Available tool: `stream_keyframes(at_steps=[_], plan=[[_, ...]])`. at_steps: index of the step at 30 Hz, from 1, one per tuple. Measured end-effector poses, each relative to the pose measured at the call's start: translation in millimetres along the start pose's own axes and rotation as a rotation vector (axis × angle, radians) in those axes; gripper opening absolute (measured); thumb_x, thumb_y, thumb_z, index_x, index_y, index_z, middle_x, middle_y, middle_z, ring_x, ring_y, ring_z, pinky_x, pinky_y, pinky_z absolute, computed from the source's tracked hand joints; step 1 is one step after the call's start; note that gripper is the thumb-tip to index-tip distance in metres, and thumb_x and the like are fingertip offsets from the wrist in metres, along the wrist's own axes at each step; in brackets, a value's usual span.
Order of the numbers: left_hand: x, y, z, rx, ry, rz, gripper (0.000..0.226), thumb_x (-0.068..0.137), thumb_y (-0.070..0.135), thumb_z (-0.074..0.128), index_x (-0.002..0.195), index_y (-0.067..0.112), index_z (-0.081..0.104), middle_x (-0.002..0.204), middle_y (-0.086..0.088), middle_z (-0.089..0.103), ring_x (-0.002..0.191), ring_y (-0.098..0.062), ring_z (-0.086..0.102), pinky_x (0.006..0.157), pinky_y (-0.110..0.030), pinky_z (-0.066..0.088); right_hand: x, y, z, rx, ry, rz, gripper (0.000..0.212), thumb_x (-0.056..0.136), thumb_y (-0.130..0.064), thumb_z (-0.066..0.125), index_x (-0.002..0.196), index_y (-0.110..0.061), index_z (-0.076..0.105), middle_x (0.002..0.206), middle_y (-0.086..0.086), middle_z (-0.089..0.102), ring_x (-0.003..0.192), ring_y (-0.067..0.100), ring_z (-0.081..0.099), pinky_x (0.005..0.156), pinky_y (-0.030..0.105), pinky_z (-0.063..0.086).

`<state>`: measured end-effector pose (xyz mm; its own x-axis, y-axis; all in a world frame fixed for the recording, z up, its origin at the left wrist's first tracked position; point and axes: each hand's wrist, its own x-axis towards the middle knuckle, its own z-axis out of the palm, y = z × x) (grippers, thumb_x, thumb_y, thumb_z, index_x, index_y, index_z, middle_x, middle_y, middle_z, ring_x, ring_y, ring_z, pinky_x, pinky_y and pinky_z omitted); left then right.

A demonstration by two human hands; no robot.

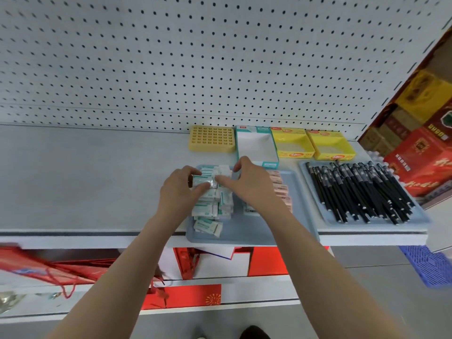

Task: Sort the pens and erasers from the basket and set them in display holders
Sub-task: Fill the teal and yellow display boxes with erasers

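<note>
A blue-grey tray point(247, 231) on the shelf holds a pile of white-and-teal wrapped erasers point(212, 206) and, at its right side, several pink ones point(281, 189). My left hand point(178, 189) and my right hand point(249, 182) together pinch a small stack of teal erasers point(204, 181) above the pile. A second tray point(318, 199) to the right carries many black pens point(359, 192). Behind the trays stand a yellow grid pen holder point(211, 139), an empty white-and-teal display box point(256, 148) and two empty yellow display boxes point(293, 143) point(330, 145).
A grey pegboard wall point(195, 57) backs the shelf point(85, 179), whose left half is bare. Red gift boxes point(420, 152) crowd the right edge. Red bags and boxes point(208, 265) fill the lower shelves. A blue crate point(428, 265) sits on the floor at the right.
</note>
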<state>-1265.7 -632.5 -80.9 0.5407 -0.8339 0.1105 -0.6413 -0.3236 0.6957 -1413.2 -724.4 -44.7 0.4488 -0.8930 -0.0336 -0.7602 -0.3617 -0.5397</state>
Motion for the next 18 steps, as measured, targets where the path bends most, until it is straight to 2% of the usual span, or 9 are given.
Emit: stream_keyframes(at_steps=[5, 8, 11, 13, 16, 18], plan=[[9, 2, -9, -0.027, -0.111, -0.006, 0.029, 0.08, 0.036, 0.077, 0.1, 0.026, 0.059, 0.097, 0.006, 0.068, 0.085, -0.011, 0.064, 0.076, -0.035, 0.056, 7, 1, -4, 0.135, -0.111, 0.057, 0.043, 0.081, -0.042, 0.07, 0.115, -0.021, 0.053, 0.101, -0.006, 0.057, 0.09, 0.012, 0.054, 0.063, 0.023, 0.038], [18, 5, -14, -0.03, -0.12, 0.006, 0.024, 0.083, 0.034, 0.074, 0.103, 0.026, 0.063, 0.094, 0.006, 0.069, 0.082, -0.009, 0.064, 0.074, -0.031, 0.055, 16, 7, -9, 0.212, -0.114, 0.033, 0.037, 0.079, -0.033, 0.07, 0.113, -0.022, 0.058, 0.094, -0.005, 0.063, 0.084, 0.011, 0.059, 0.066, 0.024, 0.045], [29, 13, -24, -0.098, -0.099, 0.002, 0.018, 0.087, 0.032, 0.07, 0.103, 0.023, 0.068, 0.09, 0.007, 0.07, 0.077, -0.005, 0.064, 0.068, -0.023, 0.05, 34, 21, -28, 0.498, -0.11, 0.007, 0.022, 0.082, -0.019, 0.07, 0.104, -0.02, 0.069, 0.077, -0.001, 0.065, 0.064, 0.013, 0.056, 0.063, 0.027, 0.048], [37, 20, -28, -0.182, -0.084, -0.03, 0.018, 0.088, 0.032, 0.068, 0.104, 0.022, 0.068, 0.089, 0.006, 0.071, 0.075, -0.006, 0.067, 0.07, -0.026, 0.054, 51, 34, -45, 0.64, -0.086, 0.023, 0.019, 0.085, -0.012, 0.069, 0.104, -0.017, 0.071, 0.074, 0.0, 0.065, 0.065, 0.015, 0.053, 0.062, 0.027, 0.043], [53, 30, -25, -0.25, -0.077, -0.057, 0.019, 0.089, 0.031, 0.067, 0.104, 0.02, 0.067, 0.089, 0.004, 0.071, 0.074, -0.008, 0.07, 0.071, -0.026, 0.058, 89, 61, -60, 0.595, -0.017, 0.067, 0.027, 0.088, -0.008, 0.064, 0.112, -0.019, 0.069, 0.075, -0.002, 0.061, 0.068, 0.015, 0.051, 0.065, 0.028, 0.04], [64, 34, -18, -0.28, -0.075, -0.077, 0.02, 0.09, 0.031, 0.067, 0.106, 0.018, 0.066, 0.089, 0.003, 0.072, 0.074, -0.009, 0.07, 0.069, -0.024, 0.058, 114, 73, -59, 0.525, -0.026, 0.088, 0.037, 0.087, -0.005, 0.062, 0.121, -0.02, 0.065, 0.077, -0.001, 0.06, 0.069, 0.017, 0.055, 0.069, 0.033, 0.045]])
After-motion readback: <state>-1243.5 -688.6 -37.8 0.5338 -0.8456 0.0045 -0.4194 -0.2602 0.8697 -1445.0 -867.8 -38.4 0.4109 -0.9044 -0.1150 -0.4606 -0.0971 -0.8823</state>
